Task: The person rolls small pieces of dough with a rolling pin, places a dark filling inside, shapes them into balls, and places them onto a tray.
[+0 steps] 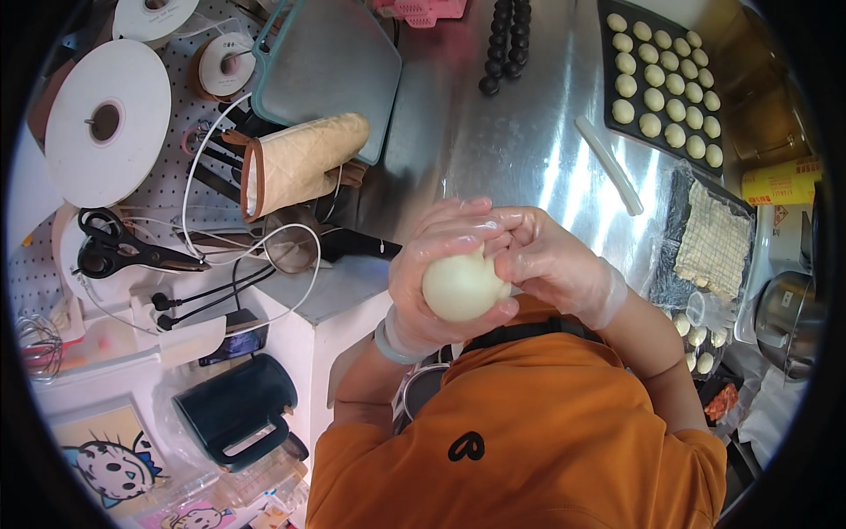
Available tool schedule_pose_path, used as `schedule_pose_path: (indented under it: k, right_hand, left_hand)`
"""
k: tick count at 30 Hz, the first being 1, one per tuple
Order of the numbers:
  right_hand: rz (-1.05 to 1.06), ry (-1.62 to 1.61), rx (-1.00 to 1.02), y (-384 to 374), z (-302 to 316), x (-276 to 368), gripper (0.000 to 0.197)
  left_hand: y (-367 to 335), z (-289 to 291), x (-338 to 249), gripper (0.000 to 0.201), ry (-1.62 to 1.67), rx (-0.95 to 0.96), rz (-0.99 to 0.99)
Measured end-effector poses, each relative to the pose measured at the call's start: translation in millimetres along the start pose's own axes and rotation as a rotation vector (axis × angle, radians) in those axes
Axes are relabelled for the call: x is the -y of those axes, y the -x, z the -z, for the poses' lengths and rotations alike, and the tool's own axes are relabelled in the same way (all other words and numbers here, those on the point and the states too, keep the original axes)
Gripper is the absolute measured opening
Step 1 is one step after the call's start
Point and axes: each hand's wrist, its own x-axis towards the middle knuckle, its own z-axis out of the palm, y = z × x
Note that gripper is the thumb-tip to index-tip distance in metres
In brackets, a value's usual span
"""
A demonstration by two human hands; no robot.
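Note:
Both of my hands wear clear plastic gloves and meet in front of my orange shirt. My left hand (pixel 407 295) cups a smooth, pale, round dough ball (pixel 460 287), its fingers wrapped around the far and left sides. My right hand (pixel 562 264) comes in from the right, thumb and fingers bent and pressed against the ball's right edge, where the dough looks gathered. Some fingertips overlap, so the exact pinch point is partly hidden. On the steel table ahead lie rows of dark round balls (pixel 507 44). At the far right, a black tray (pixel 637 104) carries several pale dough balls.
A whitish stick (pixel 610 167) lies on the steel table (pixel 546 115). Right of it is a beige gridded sheet (pixel 712 238) on black plastic, with a metal bowl (pixel 787 322) nearby. Leftward are a quilted mitt (pixel 304 163), black scissors (pixel 115 245), cables and a dark mug (pixel 233 410).

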Motion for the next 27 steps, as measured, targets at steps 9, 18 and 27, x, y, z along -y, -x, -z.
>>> schedule_pose_path:
  k: [9,18,27]
  right_hand:
    - [0.059,0.123,-0.040,8.0,2.1,3.8,0.033]
    - [0.059,0.213,-0.046,10.1,1.3,5.2,0.033]
    - [0.085,0.174,-0.139,10.7,-5.6,1.1,0.036]
  left_hand:
    - [-6.0,-14.9,-15.9,0.063,0.133,-0.072,0.140]
    - [-1.9,-11.7,-12.5,0.057,0.155,-0.100,0.143]
    - [2.1,-12.6,-10.9,0.056,0.244,-0.149,0.257]
